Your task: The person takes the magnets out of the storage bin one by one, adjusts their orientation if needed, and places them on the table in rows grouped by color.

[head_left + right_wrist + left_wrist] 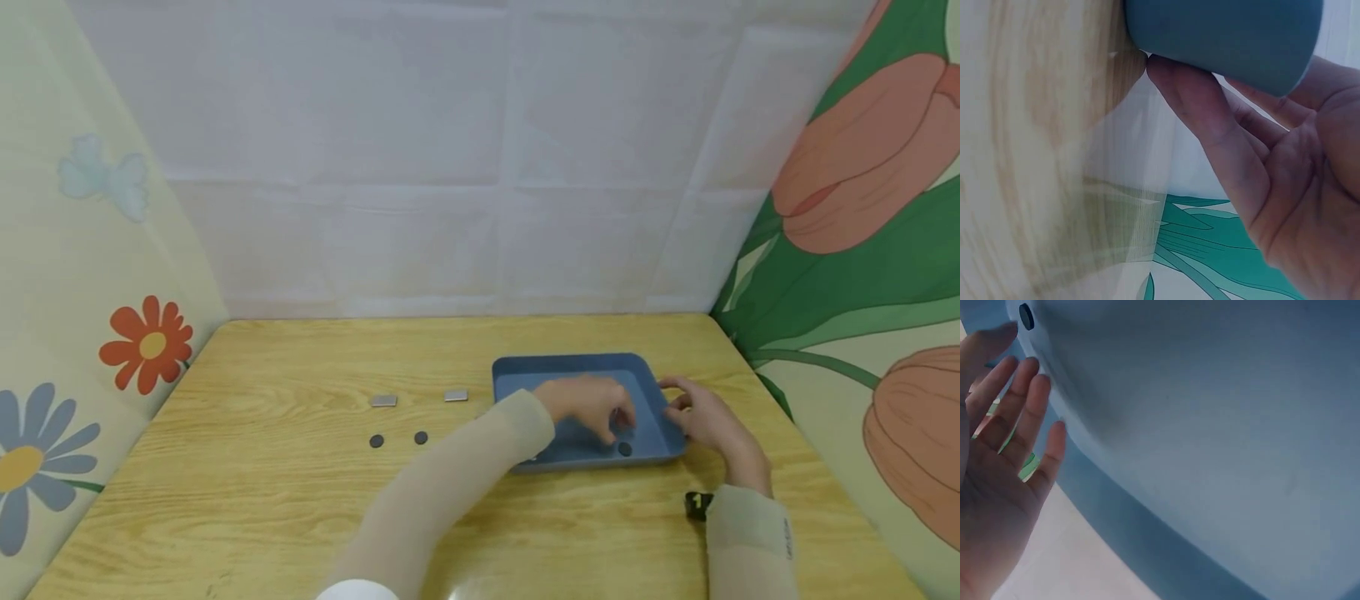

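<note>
My left hand [592, 402] reaches into a blue tray [555, 363], its fingers loosely bent above the tray floor. Close to its thumb, a small dark round disc [625, 449] lies by the tray's near wall. The left wrist view has the same disc [1027, 317] just beyond the thumb tip; nothing shows between the fingers. At the tray's right side is my right hand [708, 421]. Seen from the right wrist, its fingers [1200, 103] touch the outside of the tray wall [1229, 44], low down, partly hidden behind it.
Left of the tray, two small grey rectangular pieces [456, 396] and two dark discs [377, 441] lie on the wooden table [300, 517]. A black object with a yellow mark [697, 506] sits beside the right sleeve. White cloth [420, 208] hangs behind the table.
</note>
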{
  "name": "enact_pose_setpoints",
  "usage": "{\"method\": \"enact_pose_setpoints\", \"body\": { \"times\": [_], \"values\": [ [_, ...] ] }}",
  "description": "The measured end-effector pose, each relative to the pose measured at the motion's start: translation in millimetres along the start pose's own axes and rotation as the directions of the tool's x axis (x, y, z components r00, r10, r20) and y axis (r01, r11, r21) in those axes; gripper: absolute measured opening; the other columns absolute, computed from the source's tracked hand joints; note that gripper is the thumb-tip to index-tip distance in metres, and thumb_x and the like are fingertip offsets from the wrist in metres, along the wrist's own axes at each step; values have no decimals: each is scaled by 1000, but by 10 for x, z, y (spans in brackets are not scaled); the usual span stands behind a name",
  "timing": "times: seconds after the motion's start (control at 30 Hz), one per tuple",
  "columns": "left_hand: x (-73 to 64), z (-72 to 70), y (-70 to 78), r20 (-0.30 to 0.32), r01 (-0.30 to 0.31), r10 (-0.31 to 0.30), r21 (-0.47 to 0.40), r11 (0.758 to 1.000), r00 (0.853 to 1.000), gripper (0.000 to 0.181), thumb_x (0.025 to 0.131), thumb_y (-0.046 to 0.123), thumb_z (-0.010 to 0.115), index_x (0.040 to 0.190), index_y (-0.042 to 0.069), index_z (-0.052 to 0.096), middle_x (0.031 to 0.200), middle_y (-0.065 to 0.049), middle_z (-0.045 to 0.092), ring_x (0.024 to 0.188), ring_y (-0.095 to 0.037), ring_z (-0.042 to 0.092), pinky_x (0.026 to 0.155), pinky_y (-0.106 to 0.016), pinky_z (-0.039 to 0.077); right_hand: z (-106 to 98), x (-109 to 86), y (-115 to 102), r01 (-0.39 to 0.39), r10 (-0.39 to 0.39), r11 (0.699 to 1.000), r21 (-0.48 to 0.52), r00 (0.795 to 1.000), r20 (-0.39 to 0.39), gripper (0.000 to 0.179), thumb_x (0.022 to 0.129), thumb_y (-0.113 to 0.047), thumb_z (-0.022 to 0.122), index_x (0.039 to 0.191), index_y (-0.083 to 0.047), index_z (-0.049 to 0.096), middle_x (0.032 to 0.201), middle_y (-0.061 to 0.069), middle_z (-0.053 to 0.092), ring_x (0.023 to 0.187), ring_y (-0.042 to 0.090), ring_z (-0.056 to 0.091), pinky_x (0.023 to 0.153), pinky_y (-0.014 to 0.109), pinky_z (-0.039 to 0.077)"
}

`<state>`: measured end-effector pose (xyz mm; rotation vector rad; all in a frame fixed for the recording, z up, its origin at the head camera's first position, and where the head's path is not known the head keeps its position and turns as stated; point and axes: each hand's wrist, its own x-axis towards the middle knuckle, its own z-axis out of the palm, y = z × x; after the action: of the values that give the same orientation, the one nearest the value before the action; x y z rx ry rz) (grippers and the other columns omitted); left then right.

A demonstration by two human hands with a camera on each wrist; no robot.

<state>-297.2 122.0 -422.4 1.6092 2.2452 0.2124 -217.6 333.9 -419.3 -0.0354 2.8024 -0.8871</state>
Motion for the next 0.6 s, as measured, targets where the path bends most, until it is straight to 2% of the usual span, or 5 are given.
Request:
{"method": "enact_pose_setpoints", "body": {
  "times": [0.23, 0.6],
  "values": [
    [31, 50, -18, 17, 6, -5, -73, 997, 1000, 34, 90, 16, 80, 123, 16, 75, 119, 2, 74, 106, -6, 67, 86, -10, 50, -6, 4, 7, -12, 12, 1000, 9, 1000, -1, 48, 102, -5, 54, 149, 1, 44, 106, 24, 67, 75, 20, 59, 62, 33, 52],
    [70, 139, -65, -34, -90, 85, -157, 984, 996, 25, 89, 21, 83, 112, 15, 80, 114, -2, 70, 97, -3, 64, 80, -7, 48, 8, -6, -5, 14, -14, 1000, 14, 1000, -11, 47, 102, -4, 56, 148, 2, 46, 105, 25, 68, 74, 20, 59, 61, 33, 52]
  ]
}}
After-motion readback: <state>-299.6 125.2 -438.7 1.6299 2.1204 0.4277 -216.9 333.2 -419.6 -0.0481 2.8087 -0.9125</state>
